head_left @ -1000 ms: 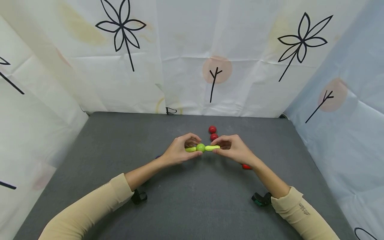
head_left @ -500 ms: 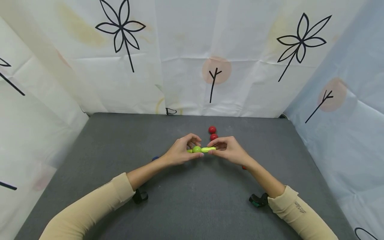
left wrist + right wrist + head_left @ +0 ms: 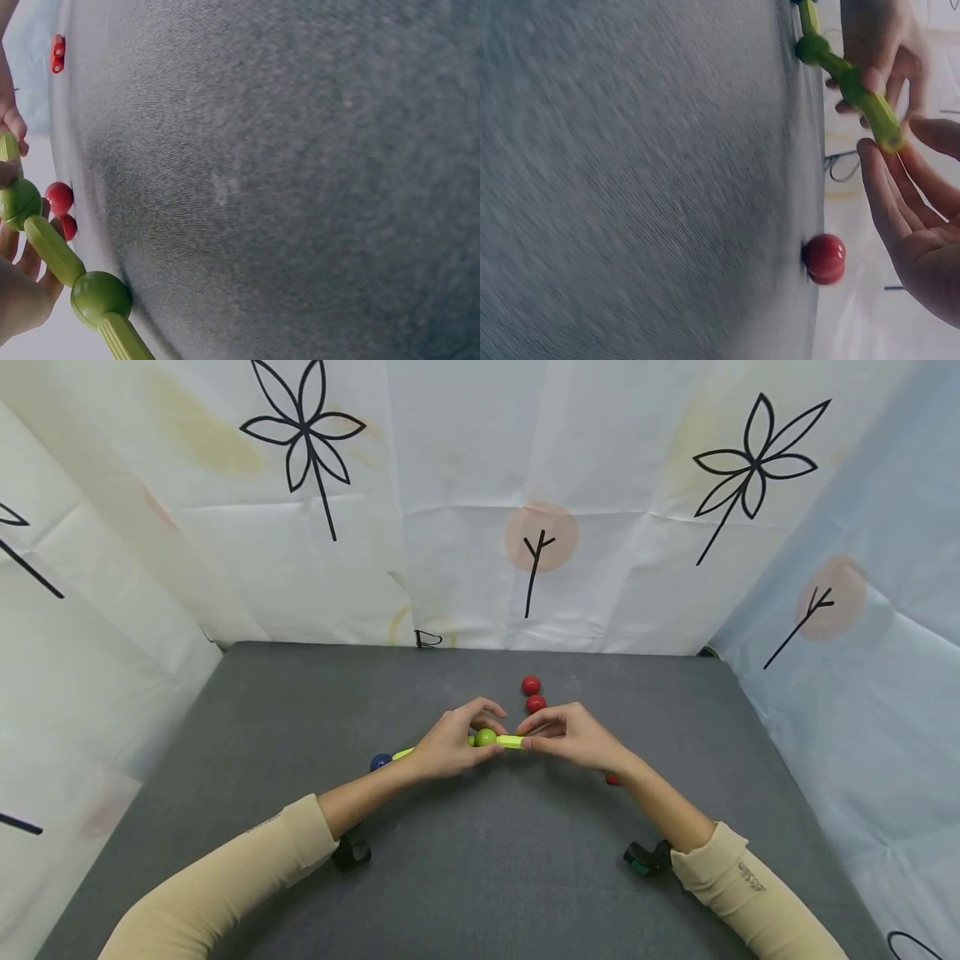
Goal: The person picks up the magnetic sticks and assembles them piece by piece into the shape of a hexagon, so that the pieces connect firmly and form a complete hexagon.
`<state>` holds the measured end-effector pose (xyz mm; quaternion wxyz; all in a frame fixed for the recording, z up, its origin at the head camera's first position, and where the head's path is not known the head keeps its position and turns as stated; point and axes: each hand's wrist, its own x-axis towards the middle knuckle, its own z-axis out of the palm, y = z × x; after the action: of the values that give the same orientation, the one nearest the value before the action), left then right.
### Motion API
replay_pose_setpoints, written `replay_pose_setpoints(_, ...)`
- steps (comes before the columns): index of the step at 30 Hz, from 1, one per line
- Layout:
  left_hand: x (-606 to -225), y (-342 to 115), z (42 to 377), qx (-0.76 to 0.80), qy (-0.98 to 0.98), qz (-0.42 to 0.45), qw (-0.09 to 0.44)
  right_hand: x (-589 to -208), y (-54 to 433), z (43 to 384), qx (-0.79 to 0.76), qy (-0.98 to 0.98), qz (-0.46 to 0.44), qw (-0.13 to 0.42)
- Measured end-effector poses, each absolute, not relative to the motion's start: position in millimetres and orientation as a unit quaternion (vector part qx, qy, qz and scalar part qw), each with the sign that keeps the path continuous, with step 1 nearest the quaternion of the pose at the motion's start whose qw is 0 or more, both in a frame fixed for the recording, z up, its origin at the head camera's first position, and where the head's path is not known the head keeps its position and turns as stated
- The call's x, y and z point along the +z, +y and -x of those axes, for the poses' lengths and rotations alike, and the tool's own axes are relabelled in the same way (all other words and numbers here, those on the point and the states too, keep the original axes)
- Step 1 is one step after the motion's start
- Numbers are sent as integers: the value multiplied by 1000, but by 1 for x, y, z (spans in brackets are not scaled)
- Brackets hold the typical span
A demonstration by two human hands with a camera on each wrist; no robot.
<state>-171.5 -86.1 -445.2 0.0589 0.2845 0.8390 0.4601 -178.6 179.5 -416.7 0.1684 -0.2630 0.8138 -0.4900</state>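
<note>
A chain of yellow-green rods (image 3: 54,251) and green balls (image 3: 486,737) spans the space between both hands, above the grey table. My left hand (image 3: 453,743) pinches it at the green ball near its right end, with the thumb (image 3: 874,79) against the ball and rod. From there the chain runs left behind the left wrist to a dark blue ball (image 3: 381,762). Around the free rod end (image 3: 889,139), my right hand (image 3: 566,737) has its thumb and fairly straight fingers spread. That end face shows uncovered in the right wrist view; any light contact is hard to tell.
Two red balls (image 3: 533,695) sit on the grey table (image 3: 480,877) beyond the hands. Red rods (image 3: 58,54) lie right of them, mostly hidden behind the right forearm in the head view. Patterned white cloth walls (image 3: 465,568) enclose the table's back and sides.
Both hands have shifted slightly left and lower, carrying the green ball and rod along. The right rod now meets the ball, and the chain's blue end shows more beside the left wrist.
</note>
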Motion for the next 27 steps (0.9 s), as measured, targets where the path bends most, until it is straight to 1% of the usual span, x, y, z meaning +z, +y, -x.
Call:
replay_pose_setpoints(6, -446, -89, 170, 473, 841, -258, 58, -415, 192, 206, -461, 847, 229, 138)
replay_pose_setpoints(10, -448, -89, 168, 476, 842, -247, 56, -420, 195, 226, -436, 864, 214, 135)
replay_pose_setpoints(14, -448, -87, 167, 473, 845, -244, 57, -427, 194, 239, -405, 877, 219, 139)
replay_pose_setpoints(20, -447, -88, 166, 481, 839, -245, 62, -436, 192, 245, -397, 878, 221, 153)
replay_pose_setpoints(27, -447, -89, 168, 501, 830, -236, 67, -440, 194, 238, -390, 877, 237, 151)
